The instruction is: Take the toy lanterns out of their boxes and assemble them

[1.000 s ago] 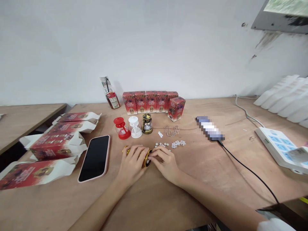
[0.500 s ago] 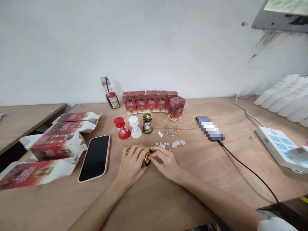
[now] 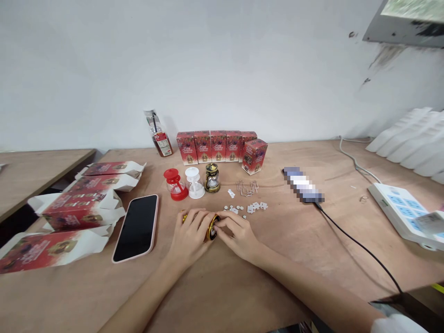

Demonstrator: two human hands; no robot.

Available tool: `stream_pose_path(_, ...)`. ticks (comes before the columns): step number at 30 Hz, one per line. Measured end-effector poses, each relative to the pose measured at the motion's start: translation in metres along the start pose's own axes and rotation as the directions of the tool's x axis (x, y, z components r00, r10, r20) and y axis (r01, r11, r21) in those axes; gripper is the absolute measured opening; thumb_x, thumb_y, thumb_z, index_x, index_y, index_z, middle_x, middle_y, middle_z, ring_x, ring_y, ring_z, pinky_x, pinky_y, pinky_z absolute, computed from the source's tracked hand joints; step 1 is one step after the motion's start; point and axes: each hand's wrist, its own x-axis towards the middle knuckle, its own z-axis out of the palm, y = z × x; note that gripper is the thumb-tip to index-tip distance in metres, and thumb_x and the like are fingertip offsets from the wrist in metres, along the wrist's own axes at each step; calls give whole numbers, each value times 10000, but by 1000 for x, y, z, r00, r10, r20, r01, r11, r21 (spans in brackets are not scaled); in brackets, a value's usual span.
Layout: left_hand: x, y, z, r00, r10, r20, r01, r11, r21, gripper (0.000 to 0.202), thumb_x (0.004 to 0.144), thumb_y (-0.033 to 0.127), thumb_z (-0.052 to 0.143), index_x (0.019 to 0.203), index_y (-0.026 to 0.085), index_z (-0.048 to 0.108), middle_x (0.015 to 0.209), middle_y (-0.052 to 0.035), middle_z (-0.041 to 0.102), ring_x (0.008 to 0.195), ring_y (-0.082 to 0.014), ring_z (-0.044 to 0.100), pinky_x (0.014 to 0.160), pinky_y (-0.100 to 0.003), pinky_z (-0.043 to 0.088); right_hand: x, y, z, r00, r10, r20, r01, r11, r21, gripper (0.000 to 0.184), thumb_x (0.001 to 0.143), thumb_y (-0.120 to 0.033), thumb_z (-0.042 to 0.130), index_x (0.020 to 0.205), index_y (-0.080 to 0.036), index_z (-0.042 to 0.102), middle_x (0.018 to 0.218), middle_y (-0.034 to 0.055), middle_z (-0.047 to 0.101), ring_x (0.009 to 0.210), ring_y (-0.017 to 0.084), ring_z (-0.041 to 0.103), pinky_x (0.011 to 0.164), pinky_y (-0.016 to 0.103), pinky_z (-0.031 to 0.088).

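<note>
A small gold-and-black lantern [image 3: 211, 230] lies on its side, its round base turned to the right. My left hand [image 3: 191, 233] is wrapped over its body, which it mostly hides. At the base, the bent fingers of my right hand [image 3: 237, 235] pinch at the opening; whatever they hold there cannot be made out. Just beyond my hands are several button cells [image 3: 226, 208] and small white plastic parts [image 3: 255, 207]. A red lantern [image 3: 175, 185], a white lantern [image 3: 194, 183] and a bronze-and-black lantern [image 3: 212, 178] stand upright behind them.
Several red printed boxes [image 3: 218, 147] stand by the wall, near a bottle [image 3: 162, 141]. Bent wire pieces [image 3: 247, 188] lie before them. Unfolded cartons [image 3: 81, 201] and a phone [image 3: 136, 229] are left; a cabled phone [image 3: 303, 185] and a power strip [image 3: 405, 208] are right.
</note>
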Motion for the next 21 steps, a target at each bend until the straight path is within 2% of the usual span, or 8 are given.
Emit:
stream_pose_path(10,2,0,-2,999,2,39,-3,999,33,276,755,140,457,1013,171,554,944,-86,674,919,-252,550,782,-380,317,-1,2,1,1000,15,24,-15,1000,-3,115,864,-139,490,828,-189,587,995,99,646,909,166,640,787,285,537)
stream_pose_path(21,3,-1,-3,997,33,64,-34,999,13,276,748,126,468,1013,172,533,941,-77,664,933,-258,542,781,-385,309,0,1,4,1000,-8,-11,8,999,-36,87,827,-138,497,794,-178,566,921,102,646,830,174,637,732,279,538)
